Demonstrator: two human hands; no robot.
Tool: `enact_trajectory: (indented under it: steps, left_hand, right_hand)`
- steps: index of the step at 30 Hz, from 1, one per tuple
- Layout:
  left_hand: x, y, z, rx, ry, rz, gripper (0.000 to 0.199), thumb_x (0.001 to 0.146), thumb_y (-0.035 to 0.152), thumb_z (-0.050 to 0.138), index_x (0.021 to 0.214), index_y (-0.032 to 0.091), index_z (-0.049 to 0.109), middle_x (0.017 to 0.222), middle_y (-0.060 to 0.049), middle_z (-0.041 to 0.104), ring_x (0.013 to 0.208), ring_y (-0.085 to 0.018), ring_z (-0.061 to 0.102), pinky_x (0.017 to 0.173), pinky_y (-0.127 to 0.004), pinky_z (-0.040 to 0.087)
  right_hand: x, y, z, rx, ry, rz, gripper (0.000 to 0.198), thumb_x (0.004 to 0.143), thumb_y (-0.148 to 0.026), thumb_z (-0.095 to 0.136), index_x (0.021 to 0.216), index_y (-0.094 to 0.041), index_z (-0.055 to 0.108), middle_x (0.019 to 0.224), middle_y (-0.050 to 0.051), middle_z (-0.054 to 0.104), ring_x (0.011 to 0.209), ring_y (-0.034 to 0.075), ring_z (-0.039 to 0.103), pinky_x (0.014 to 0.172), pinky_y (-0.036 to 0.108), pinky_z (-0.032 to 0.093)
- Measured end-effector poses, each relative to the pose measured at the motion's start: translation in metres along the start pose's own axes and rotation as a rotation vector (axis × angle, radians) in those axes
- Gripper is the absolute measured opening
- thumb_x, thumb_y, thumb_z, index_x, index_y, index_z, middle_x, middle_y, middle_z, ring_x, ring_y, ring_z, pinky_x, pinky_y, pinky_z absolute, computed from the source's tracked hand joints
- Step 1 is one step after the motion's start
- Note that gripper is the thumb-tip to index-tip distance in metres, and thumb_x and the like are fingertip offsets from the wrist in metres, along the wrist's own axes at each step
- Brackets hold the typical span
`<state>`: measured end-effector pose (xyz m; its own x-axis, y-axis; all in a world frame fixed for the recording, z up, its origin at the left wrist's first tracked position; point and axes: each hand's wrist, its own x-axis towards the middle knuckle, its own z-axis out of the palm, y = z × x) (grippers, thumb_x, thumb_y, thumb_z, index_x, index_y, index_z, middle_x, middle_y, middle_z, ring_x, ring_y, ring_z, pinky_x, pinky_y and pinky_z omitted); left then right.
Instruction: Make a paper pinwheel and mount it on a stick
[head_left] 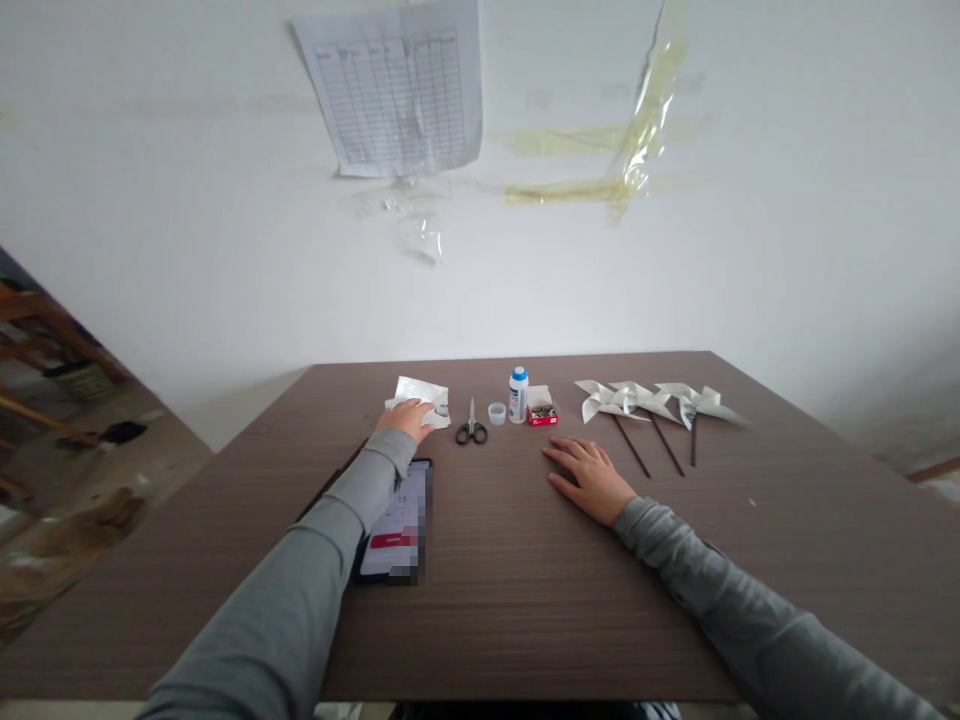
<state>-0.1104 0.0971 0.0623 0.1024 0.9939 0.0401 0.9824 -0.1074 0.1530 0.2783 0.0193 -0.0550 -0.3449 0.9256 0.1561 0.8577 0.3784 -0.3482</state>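
My left hand (407, 418) reaches to the white paper pieces (421, 390) and lies over their front part, fingers stretched out on them. What is under its palm is hidden. My right hand (589, 477) rests palm down on the table (495, 620), fingers apart and holding nothing. Between the hands stand scissors (472, 430) with black handles, a small clear cup (496, 413), a white glue bottle (518, 396) with a blue cap and an open red box (544, 416) of small metal pieces. Beyond my right hand lie three white paper pinwheels (645, 402) on brown sticks.
A phone (395, 530) with a lit screen lies beside my left forearm, which partly covers it. Dark thin sticks (330, 487) show left of that forearm. Behind the table rises a white wall (300, 260) with a taped printed sheet (397, 90).
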Motion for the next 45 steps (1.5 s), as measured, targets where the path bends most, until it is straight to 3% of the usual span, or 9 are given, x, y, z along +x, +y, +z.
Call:
enact_trajectory:
  steps: [3,7,12,17,23,36,40,45]
  left_hand:
    - [0.006,-0.006,0.001,0.021,-0.044,-0.038,0.04,0.108,0.025,0.089,0.147,0.019,0.093,0.178,-0.023,0.084,0.168,-0.041,0.077,0.137,-0.046,0.059]
    - [0.009,-0.009,0.003,0.023,-0.086,-0.049,0.032,0.103,0.03,0.093,0.134,0.028,0.096,0.157,-0.016,0.096,0.153,-0.041,0.084,0.129,-0.049,0.064]
    - [0.009,-0.006,0.002,0.033,-0.084,-0.065,0.02,0.107,0.029,0.086,0.124,0.026,0.098,0.147,-0.019,0.098,0.143,-0.043,0.089,0.123,-0.05,0.064]
    - [0.006,-0.003,0.001,0.066,-0.061,-0.091,0.026,0.112,0.04,0.078,0.124,0.028,0.099,0.13,-0.013,0.101,0.138,-0.039,0.089,0.114,-0.044,0.065]
    - [0.002,0.001,-0.001,0.124,-0.038,-0.12,0.025,0.112,0.034,0.072,0.112,0.031,0.097,0.115,-0.011,0.101,0.135,-0.036,0.091,0.111,-0.039,0.064]
    - [0.0,0.003,-0.009,0.117,0.007,-0.121,0.014,0.104,0.027,0.085,0.099,0.027,0.098,0.11,-0.009,0.101,0.132,-0.038,0.094,0.12,-0.041,0.066]
    - [-0.001,0.006,-0.014,0.109,0.06,-0.116,0.014,0.103,0.023,0.086,0.099,0.029,0.097,0.122,-0.009,0.103,0.133,-0.039,0.095,0.133,-0.049,0.063]
    - [-0.008,0.017,-0.018,0.122,0.098,-0.082,0.025,0.11,0.021,0.076,0.101,0.031,0.097,0.134,-0.008,0.104,0.14,-0.036,0.094,0.152,-0.059,0.05]
  right_hand:
    - [0.0,0.0,0.0,-0.004,-0.005,0.004,0.058,0.122,-0.051,0.069,0.176,-0.036,0.083,0.192,0.015,0.073,0.18,0.048,0.064,0.153,0.084,0.047]
    - [0.0,-0.002,-0.002,-0.017,-0.027,0.016,0.06,0.123,-0.052,0.068,0.179,-0.035,0.081,0.194,0.015,0.071,0.182,0.047,0.063,0.154,0.082,0.045]
    - [-0.001,-0.002,-0.002,-0.013,-0.008,0.009,0.057,0.123,-0.052,0.07,0.176,-0.037,0.083,0.192,0.014,0.074,0.179,0.046,0.065,0.153,0.081,0.048]
    - [0.0,0.002,0.002,-0.015,0.014,-0.015,0.057,0.121,-0.051,0.069,0.174,-0.038,0.084,0.19,0.013,0.075,0.177,0.047,0.067,0.151,0.082,0.05]
    - [0.0,0.002,0.002,-0.028,0.015,-0.01,0.056,0.123,-0.051,0.069,0.175,-0.038,0.084,0.191,0.013,0.075,0.178,0.046,0.066,0.152,0.08,0.049]
    - [-0.001,-0.004,-0.003,-0.027,-0.024,0.012,0.059,0.124,-0.048,0.069,0.18,-0.034,0.081,0.195,0.015,0.071,0.183,0.046,0.063,0.156,0.08,0.044]
    - [-0.001,-0.005,-0.003,-0.039,-0.034,0.032,0.06,0.125,-0.046,0.07,0.183,-0.031,0.079,0.196,0.016,0.069,0.185,0.046,0.061,0.157,0.079,0.043]
    - [-0.001,-0.007,-0.003,-0.043,-0.028,0.037,0.059,0.125,-0.047,0.072,0.181,-0.032,0.08,0.196,0.016,0.07,0.184,0.045,0.062,0.157,0.077,0.044]
